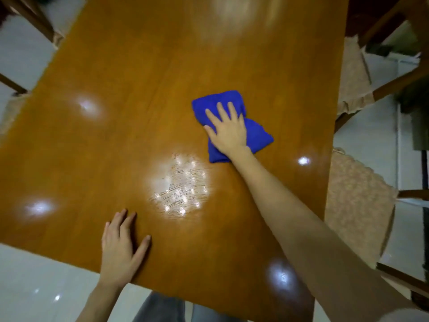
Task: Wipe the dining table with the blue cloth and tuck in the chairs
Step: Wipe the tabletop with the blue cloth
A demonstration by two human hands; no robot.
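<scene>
- The blue cloth (232,126) lies bunched and folded on the wooden surface (139,89), right of the middle and nearer the right edge than the left, well apart from the near edge.
- The right hand (228,130) lies flat on top of the cloth, palm down, fingers spread and straight; it presses the cloth rather than gripping it, with nothing curled inside the palm.
- The left hand (120,245) rests open and empty on the surface at the near edge, left of the middle, fingers splayed, seemingly as a brace.
- The cloth looks soft, thick and light, probably microfibre. It will bunch and fold under a push, so a flat palm over its middle should keep it spread and moving as one piece.
- The surface is glossy and reflects several lights, so the cloth should slide easily; a light touch might let it slip out from under the fingers.
- A streaky pale patch (181,184) sits near the middle towards the near edge, just beside the cloth's near corner. It may be a damp smear caught in a reflection; I cannot tell which.
- To lift the cloth, pinching a raised fold at its far end would be easiest.
- Cushioned chairs (355,201) stand beside the right edge, not yet tucked in. They look like rigid wood frames, heavier than the cloth; the backrest top, out of view here, is probably the best hold.
</scene>
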